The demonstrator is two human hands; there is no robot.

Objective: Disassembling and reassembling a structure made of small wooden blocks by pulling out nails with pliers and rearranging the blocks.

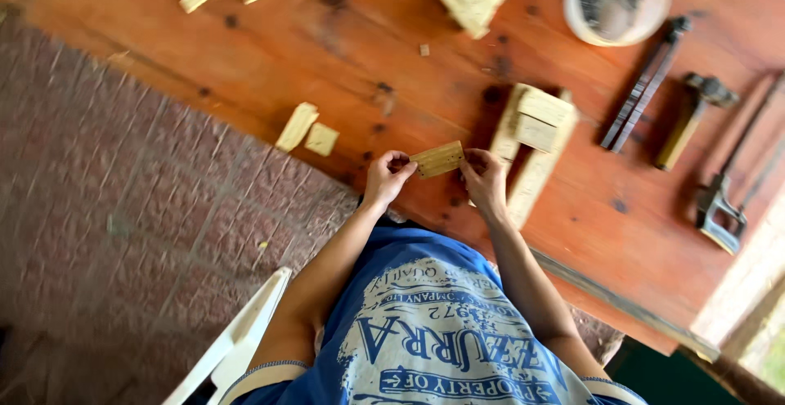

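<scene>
Fingers of left hand (386,178) and right hand (484,178) clamp small wooden block (437,160) between them.

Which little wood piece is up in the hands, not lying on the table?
The flat ridged wood piece, pinched between the left hand and right hand. The other blocks lie on the table.

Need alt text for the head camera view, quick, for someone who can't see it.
Left hand and right hand hold a small wooden block by its ends above an orange wooden table. Wood offcuts, a hammer and a saw lie around.
</scene>
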